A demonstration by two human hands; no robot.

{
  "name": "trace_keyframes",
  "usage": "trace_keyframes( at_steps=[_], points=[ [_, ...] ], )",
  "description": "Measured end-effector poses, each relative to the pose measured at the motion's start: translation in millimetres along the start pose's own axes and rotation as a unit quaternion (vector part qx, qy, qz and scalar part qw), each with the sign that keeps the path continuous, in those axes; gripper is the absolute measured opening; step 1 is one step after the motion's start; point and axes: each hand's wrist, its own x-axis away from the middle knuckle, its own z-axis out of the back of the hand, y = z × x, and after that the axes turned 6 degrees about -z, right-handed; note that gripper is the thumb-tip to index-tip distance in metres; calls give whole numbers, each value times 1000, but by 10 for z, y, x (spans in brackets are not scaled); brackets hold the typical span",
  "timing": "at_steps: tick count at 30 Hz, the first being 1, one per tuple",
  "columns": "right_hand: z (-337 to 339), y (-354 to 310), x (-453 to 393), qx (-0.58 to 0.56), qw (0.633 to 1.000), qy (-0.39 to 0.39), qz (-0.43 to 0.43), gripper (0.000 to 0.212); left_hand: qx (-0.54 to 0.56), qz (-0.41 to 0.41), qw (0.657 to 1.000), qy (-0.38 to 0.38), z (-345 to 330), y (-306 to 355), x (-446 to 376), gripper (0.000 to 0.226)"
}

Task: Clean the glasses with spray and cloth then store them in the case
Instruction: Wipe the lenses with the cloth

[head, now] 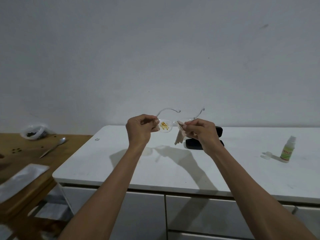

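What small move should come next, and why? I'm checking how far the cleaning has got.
Probably bring the cloth in the right hand across onto the smeared lens and wipe it. A yellow smear still sits on that lens, the left hand steadies the glasses by that end, and the cloth hangs just beside it. The case lies open behind.

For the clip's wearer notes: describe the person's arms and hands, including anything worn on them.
Both forearms are bare from the bottom of the frame up to the wrists; no sleeves show. The left hand and right hand wear no gloves, and no watch, bracelet or ring is visible. Fingernails look short and unpainted.
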Motion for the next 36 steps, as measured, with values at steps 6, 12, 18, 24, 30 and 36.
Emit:
trace_keyframes(
  at_steps=[6, 12, 18, 24, 30, 36],
  points=[
    [-138, 76, 60, -10, 971, 226, 76, 9, 2, 0, 1000, 0, -104, -21, 97, 15],
    [-319, 34, -37, -98, 931, 335, 105, 6, -2, -20, 1000, 16, -282, 43, 202, 19],
    [-438, -62, -150, -296, 920, 255, 37, 18, -21, -69, 997, 22, -439, 102, 260, 14],
    [-277, -91, -105, -218, 972, 85, 24, 13, -27, -81, 996, 34, -330, 110, 106, 8],
    [-73, -76, -7, -65, 998, -3, 9, 3, -22, -39, 999, 26, -155, 79, -34, 16],
    [38, -55, 91, 20, 1000, 2, 6, 21, -13, 6, 1000, 18, -67, 7, 10, 10]
  ],
)
